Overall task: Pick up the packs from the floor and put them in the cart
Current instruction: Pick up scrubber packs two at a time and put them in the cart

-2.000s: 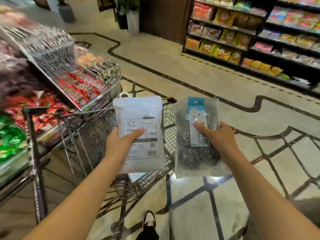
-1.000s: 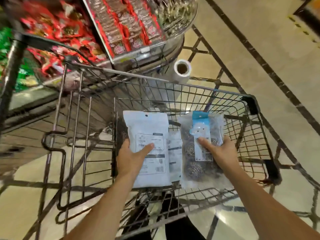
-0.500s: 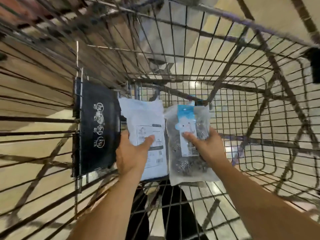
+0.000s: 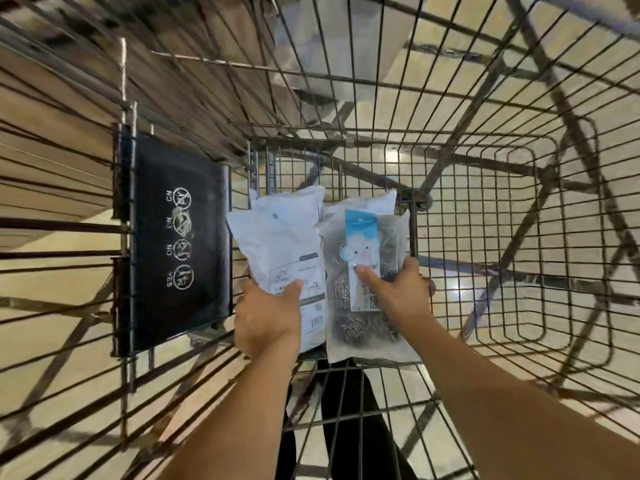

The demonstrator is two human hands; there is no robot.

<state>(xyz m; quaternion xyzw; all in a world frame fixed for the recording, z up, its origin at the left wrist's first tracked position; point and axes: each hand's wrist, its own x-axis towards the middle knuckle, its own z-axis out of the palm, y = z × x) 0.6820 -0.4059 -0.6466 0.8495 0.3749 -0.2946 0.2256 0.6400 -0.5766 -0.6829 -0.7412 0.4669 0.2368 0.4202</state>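
Left hand (image 4: 268, 320) gripping white pack (image 4: 282, 252) at its lower end, thumb across the front; right hand (image 4: 398, 292) gripping clear pack (image 4: 367, 289) of steel scourers, thumb on the blue label. Both packs side by side, touching, low inside the cart (image 4: 485, 188), near its wire bottom. Whether resting on the wire: cannot tell. Beyond the mesh, glossy beige floor (image 4: 571, 46) with dark inlaid lines. Left of the packs, black panel (image 4: 180, 244) with round warning icons. Below, between the arms, dark trouser legs (image 4: 349, 427).
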